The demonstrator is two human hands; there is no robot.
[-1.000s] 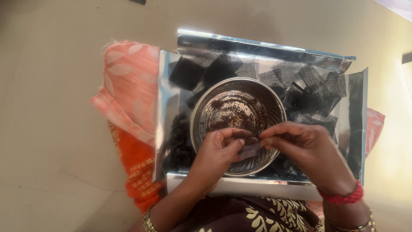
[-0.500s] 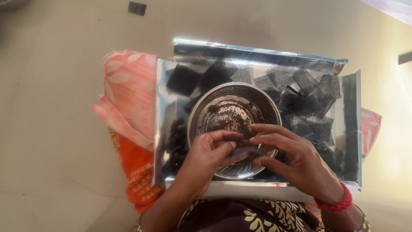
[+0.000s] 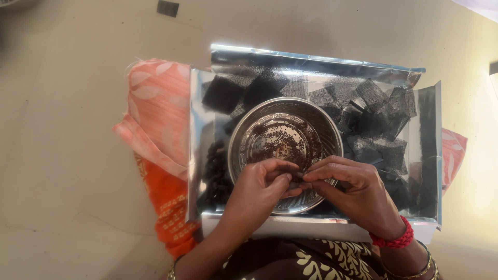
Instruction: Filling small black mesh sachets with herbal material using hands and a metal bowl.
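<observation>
Hands (image 3: pixel 298 179) now closer together, pinching over steel bowl (image 3: pixel 285 150).

Around my hands there is only a smooth, pale beige floor (image 3: pixel 78 155), plain and matte, reaching out to every edge of the view. Far ahead of my left hand a small dark square patch (image 3: pixel 167 8) lies flat on it, and past that, in the far corner, a grey shape is cut off by the frame. Off to the right of my right hand the floor grows brighter, washed by soft daylight, with a pale lilac strip (image 3: pixel 480 8) at the far corner.
</observation>
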